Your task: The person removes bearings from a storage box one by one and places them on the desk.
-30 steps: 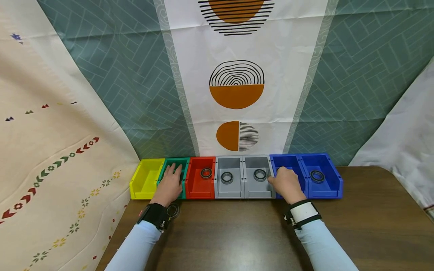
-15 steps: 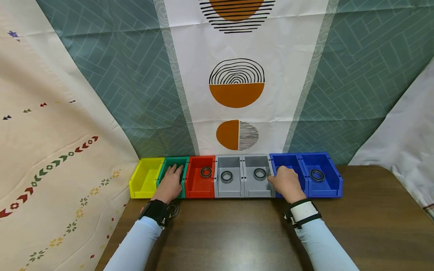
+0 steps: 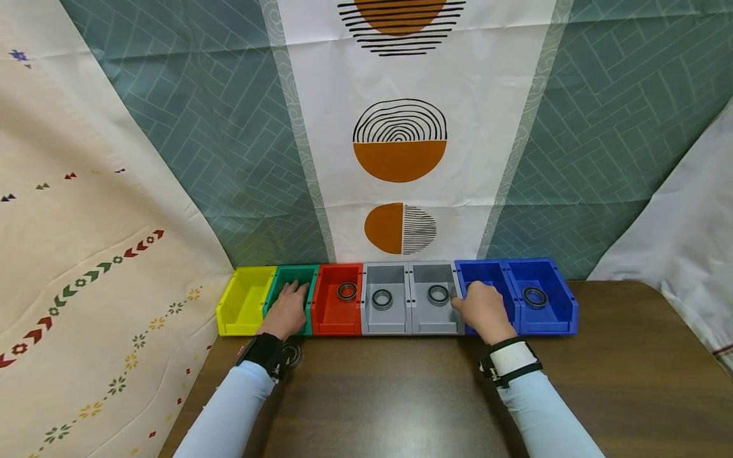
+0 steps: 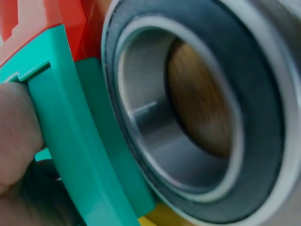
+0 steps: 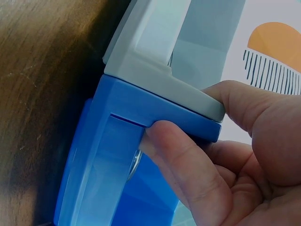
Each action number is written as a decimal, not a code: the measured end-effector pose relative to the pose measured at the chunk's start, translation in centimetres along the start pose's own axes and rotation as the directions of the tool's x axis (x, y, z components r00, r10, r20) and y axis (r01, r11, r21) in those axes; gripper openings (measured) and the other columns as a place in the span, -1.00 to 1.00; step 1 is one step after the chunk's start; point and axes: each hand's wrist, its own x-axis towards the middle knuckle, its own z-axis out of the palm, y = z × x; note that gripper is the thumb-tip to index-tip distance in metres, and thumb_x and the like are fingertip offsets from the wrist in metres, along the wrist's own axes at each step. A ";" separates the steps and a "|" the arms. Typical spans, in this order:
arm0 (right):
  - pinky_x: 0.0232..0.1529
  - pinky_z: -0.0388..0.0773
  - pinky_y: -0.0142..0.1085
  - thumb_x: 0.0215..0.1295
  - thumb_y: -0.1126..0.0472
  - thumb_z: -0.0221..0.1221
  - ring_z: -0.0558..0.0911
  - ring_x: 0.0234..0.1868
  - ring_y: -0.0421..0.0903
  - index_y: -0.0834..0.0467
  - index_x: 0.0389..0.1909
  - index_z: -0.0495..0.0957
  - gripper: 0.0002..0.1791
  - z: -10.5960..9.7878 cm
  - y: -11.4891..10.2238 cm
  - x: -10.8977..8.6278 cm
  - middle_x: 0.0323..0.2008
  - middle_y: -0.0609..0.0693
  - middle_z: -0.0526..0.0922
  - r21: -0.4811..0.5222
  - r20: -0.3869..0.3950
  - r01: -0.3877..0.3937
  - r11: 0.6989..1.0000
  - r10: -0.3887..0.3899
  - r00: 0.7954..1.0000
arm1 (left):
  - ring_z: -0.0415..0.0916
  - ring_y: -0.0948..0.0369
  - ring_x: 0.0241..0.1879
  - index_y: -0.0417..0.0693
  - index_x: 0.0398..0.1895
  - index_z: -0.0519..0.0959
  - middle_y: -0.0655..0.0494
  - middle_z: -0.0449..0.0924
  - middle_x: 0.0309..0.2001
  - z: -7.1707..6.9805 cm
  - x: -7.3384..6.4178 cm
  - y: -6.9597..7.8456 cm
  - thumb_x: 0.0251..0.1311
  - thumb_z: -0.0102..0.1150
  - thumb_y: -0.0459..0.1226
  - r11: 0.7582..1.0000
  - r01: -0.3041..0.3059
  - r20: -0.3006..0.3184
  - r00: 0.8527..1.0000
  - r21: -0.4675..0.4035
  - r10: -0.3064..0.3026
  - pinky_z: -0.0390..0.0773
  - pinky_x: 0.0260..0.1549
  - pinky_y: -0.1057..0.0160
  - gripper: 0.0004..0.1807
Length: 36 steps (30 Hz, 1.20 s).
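My left hand (image 3: 288,312) reaches over the front of the green bin (image 3: 298,273), fingers bent down inside it. The fingertips are hidden, so I cannot tell whether they hold anything. A ball bearing (image 4: 261,122) with a dark seal and steel rings lies on the table just before that bin, under the left wrist, and looms large in the left wrist view. My right hand (image 3: 483,310) pinches the adjoining side walls of the left blue bin (image 5: 141,101) and the right grey bin (image 5: 155,77), thumb on the grey side. A shiny curved edge (image 5: 135,164) shows inside the blue bin.
Single bearings lie in the red bin (image 3: 338,324), the left grey bin (image 3: 386,327), the right grey bin and the right blue bin (image 3: 541,327). A yellow bin (image 3: 246,305) ends the row at left. A patterned cloth hangs directly behind; brown table (image 3: 389,394) extends in front.
The left hand's fingers have bent down deeper into the green bin. The right hand keeps its grip on the bin walls. The head view has shifted very slightly.
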 end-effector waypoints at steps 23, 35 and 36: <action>-0.70 0.38 -0.34 0.18 0.06 0.17 0.51 -0.61 -0.04 0.33 -0.41 0.57 -0.65 0.2 0.2 0.0 -0.57 0.11 0.55 0.018 -0.001 0.011 1.000 -0.011 1.000 | 0.29 -0.19 0.18 -0.16 0.29 0.32 -0.23 0.36 0.22 -0.2 0.1 0.4 0.21 0.03 -0.42 0.999 0.030 0.039 0.999 0.028 -0.031 0.26 0.20 -0.20 -0.48; -0.71 0.39 -0.36 0.19 0.05 0.17 0.52 -0.61 -0.04 0.35 -0.38 0.57 -0.63 0.2 0.2 0.0 -0.56 0.12 0.55 0.011 0.003 0.016 1.000 -0.016 1.000 | 0.30 -0.16 0.01 -0.18 0.21 0.34 -0.28 0.37 0.12 -0.4 -0.2 0.5 0.14 0.16 -0.36 0.996 0.043 0.037 0.998 0.073 -0.046 0.40 0.06 -0.19 -0.47; -0.71 0.39 -0.36 0.19 0.05 0.17 0.52 -0.61 -0.04 0.36 -0.37 0.57 -0.62 0.2 0.2 0.0 -0.55 0.13 0.55 0.011 0.001 0.016 1.000 -0.016 1.000 | 0.30 -0.15 0.00 -0.19 0.20 0.34 -0.29 0.36 0.11 -0.4 -0.2 0.5 0.14 0.16 -0.35 0.996 0.042 0.036 0.998 0.077 -0.045 0.40 0.06 -0.17 -0.48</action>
